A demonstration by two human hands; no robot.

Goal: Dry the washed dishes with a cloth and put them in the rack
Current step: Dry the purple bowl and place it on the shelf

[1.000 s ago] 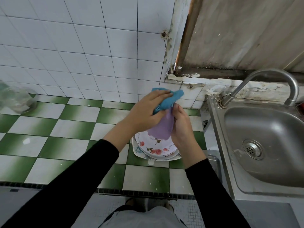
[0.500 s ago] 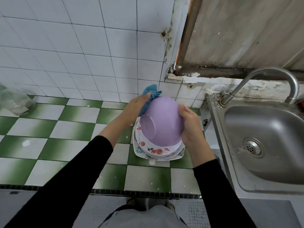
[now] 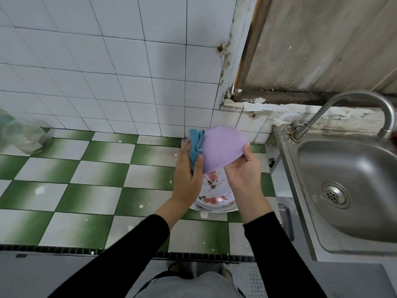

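Wiping purple bowl (image 3: 223, 149) at frame ctr: L hand (image 3: 188, 179) grips blue cloth (image 3: 195, 145) on its left side, R hand (image 3: 242, 175) pinches rim at right. Outside faces cam.

The white flowered plates (image 3: 213, 188) show only in part beneath the lilac plastic bowl (image 3: 222, 148) and the right hand (image 3: 243, 173). The blue cloth (image 3: 195, 141) is mostly tucked behind the left hand (image 3: 187, 181). The clear glass jar (image 3: 25, 137) is blurred and cut by the left edge; the steel sink (image 3: 352, 168) runs off right.
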